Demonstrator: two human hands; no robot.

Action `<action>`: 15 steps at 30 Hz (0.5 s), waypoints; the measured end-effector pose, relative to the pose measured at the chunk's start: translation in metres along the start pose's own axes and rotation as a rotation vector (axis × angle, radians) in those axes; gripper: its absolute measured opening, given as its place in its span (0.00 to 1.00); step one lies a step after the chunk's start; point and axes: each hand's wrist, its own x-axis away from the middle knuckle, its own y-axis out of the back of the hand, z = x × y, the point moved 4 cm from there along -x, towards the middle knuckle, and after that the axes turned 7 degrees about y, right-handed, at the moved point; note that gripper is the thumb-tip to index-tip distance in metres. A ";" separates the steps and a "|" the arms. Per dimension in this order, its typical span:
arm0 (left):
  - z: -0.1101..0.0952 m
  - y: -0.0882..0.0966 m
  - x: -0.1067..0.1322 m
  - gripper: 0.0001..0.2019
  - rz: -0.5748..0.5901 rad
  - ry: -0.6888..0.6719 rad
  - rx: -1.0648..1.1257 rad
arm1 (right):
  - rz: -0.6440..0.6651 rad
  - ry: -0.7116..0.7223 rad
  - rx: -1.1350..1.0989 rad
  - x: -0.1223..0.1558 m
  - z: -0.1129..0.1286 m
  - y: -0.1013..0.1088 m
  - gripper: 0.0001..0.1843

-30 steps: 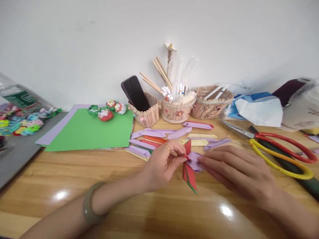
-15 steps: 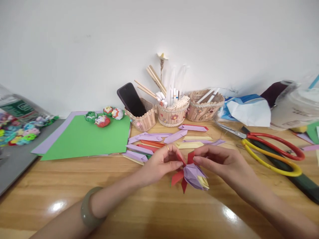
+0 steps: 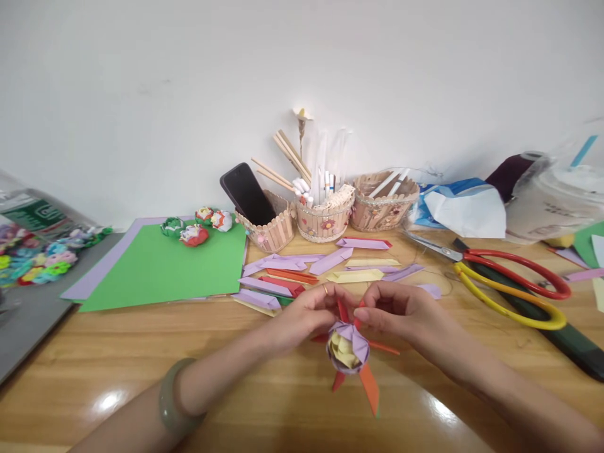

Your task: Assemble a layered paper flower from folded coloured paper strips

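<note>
Fingertips [image 3: 331,309] on my left hand [image 3: 304,318] are pressed together, pinching the back of a little paper flower [image 3: 348,345]. The right hand [image 3: 401,313] does the same from the other side, thumb and forefinger closed on it. The flower sits between the two hands, held just above the wooden table [image 3: 245,384], near the front edge, roughly centre. It's a rounded lilac cup with crumpled pale yellow paper inside and pointy red-orange petals sticking out below and to the sides. There's a smooth grey-green bangle [image 3: 172,397] on my left wrist.

Scanning left to right, there's a clear plastic bag of bright paper blossoms [image 3: 33,255], then a flat green sheet [image 3: 170,267] lying on top of a lilac sheet [image 3: 89,280]. Four small round paper flowers [image 3: 194,234] sit on the green sheet's far edge. Next is a dark phone [image 3: 246,194] leaning in a craft-stick basket [image 3: 274,231], with two more round baskets beside it holding sticks and pens. In front of the baskets there's a scatter of folded paper strips [image 3: 283,263], flat with pointed ends, in lilac, red and yellow. Further right are big scissors [image 3: 514,286] with glossy red and yellow loop handles, a crinkly blue-and-white bag [image 3: 467,207] and a cloudy plastic cup [image 3: 557,201].
</note>
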 end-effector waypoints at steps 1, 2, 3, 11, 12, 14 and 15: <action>0.001 0.000 0.000 0.11 -0.019 0.014 0.009 | -0.012 -0.007 0.008 0.000 0.000 0.000 0.18; 0.001 0.001 -0.001 0.08 -0.034 0.028 0.027 | -0.024 -0.013 0.022 0.001 0.001 0.000 0.18; 0.002 0.001 -0.001 0.07 -0.046 0.041 0.048 | -0.033 -0.017 0.036 0.001 0.001 0.001 0.18; 0.001 0.005 -0.001 0.14 -0.101 0.027 -0.113 | -0.007 0.003 0.055 0.000 0.000 0.001 0.17; 0.000 0.005 -0.001 0.14 -0.124 0.014 -0.131 | -0.011 0.005 0.058 0.000 0.001 0.001 0.17; -0.002 0.006 0.000 0.14 -0.163 -0.017 -0.155 | -0.024 0.009 0.066 0.000 0.003 0.001 0.18; -0.004 0.007 0.001 0.14 -0.176 -0.036 -0.167 | -0.030 0.014 0.073 0.000 0.004 0.001 0.18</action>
